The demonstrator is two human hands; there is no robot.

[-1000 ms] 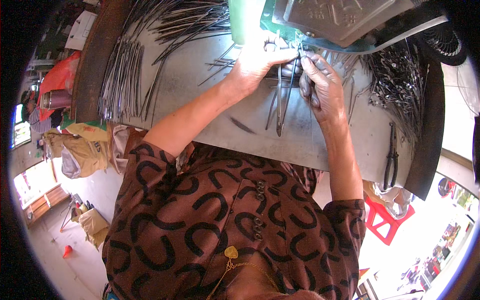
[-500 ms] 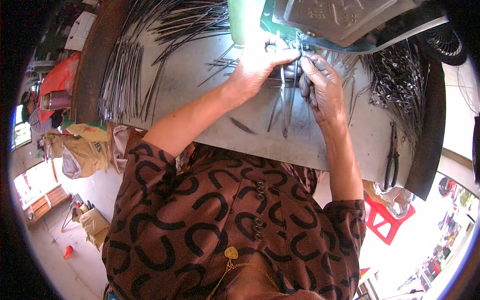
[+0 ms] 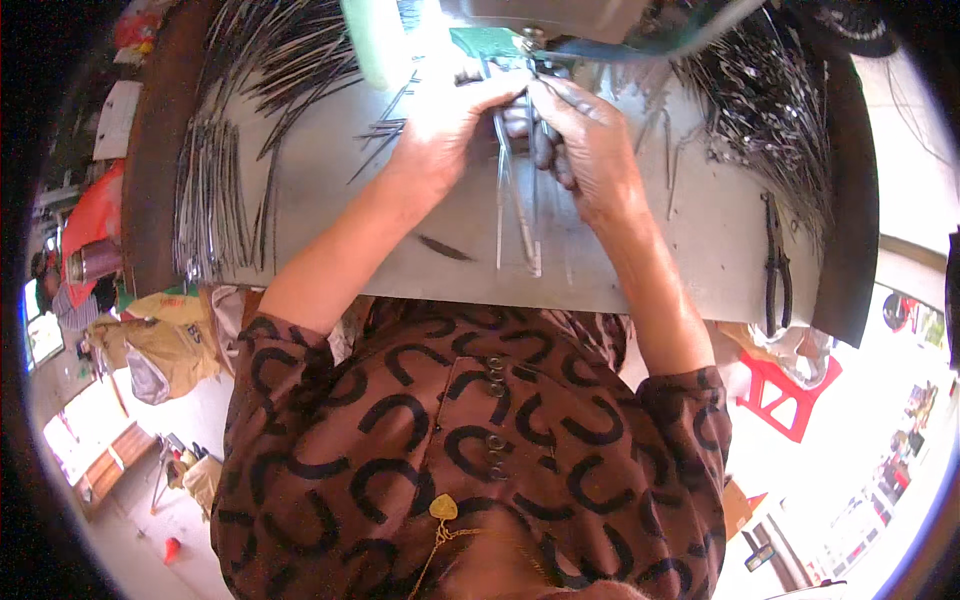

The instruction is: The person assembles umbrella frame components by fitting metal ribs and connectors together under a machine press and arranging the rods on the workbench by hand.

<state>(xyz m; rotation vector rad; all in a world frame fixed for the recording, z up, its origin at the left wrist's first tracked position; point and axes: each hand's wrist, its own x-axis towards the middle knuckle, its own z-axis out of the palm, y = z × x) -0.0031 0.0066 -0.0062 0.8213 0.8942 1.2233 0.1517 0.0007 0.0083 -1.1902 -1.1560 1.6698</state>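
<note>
Just long, slender metallic strips (image 3: 513, 185)

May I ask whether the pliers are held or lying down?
Lying down: pliers on the table, away from left hand and right hand.

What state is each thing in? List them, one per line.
Left hand: closed on thin rods.
Right hand: thumb and finger pinched together.
Thin rods: held.
Black pliers: lying on the tabletop, not held.
Left rod bundle: loose, roughly aligned.
Right metal pile: heaped, disordered.
Light: on.
</note>
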